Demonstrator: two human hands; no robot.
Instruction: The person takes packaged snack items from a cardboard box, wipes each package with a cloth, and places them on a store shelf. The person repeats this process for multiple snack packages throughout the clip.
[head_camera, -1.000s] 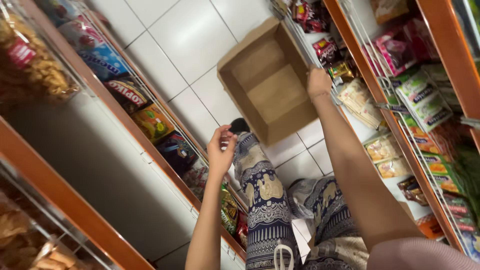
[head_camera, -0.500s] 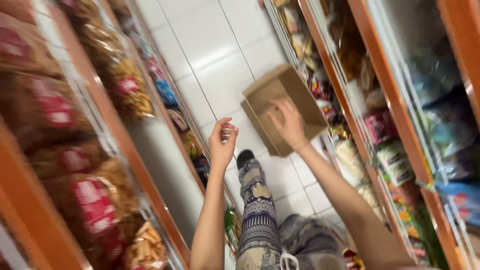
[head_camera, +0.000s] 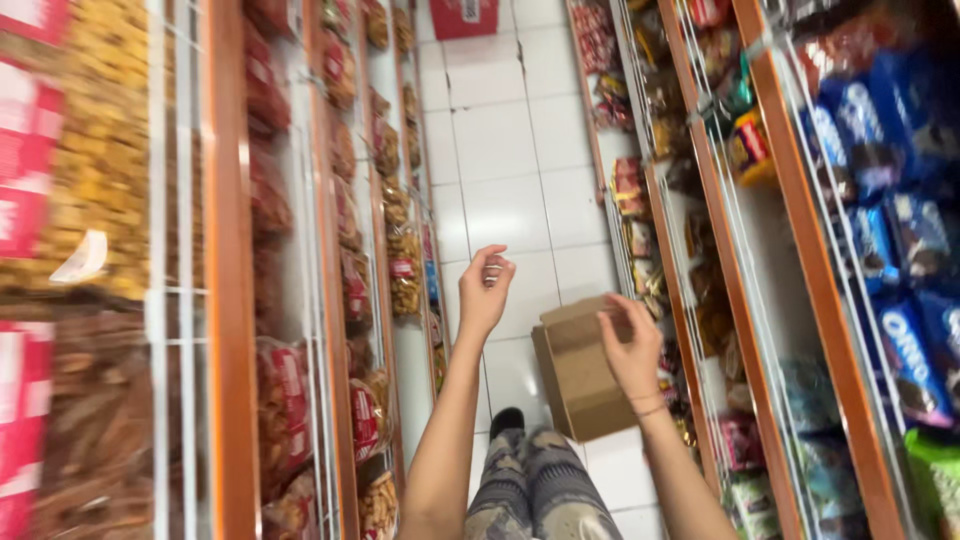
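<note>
While the head camera looks down a narrow shop aisle, I see my left hand (head_camera: 484, 290) raised over the white tiled floor (head_camera: 510, 150), its fingers loosely curled and holding nothing, clear of everything around it. My right hand (head_camera: 632, 348) hangs in front of a brown cardboard box (head_camera: 580, 372) that lies tipped on the floor against the foot of the right-hand shelving; the fingers are bent and overlap the box's upper flap, but I cannot tell from this blurred view whether they grasp the flap, merely touch it, or hover just above. A thin band (head_camera: 650, 409) circles that wrist. The box sits just ahead of my patterned grey trousers (head_camera: 535, 490), with one dark shoe (head_camera: 506, 421) showing beside its lower left corner. On the left, orange-edged shelves (head_camera: 228, 300) behind white wire guards carry bags of brown and golden snacks with red labels (head_camera: 280, 380). On the right, similar shelves hold blue biscuit packets (head_camera: 900, 230) up near the camera and mixed colourful packets (head_camera: 632, 215) lower down by the floor. At the far end of the aisle a red crate (head_camera: 465, 15) stands on the tiles, well apart from both hands and the box.
</note>
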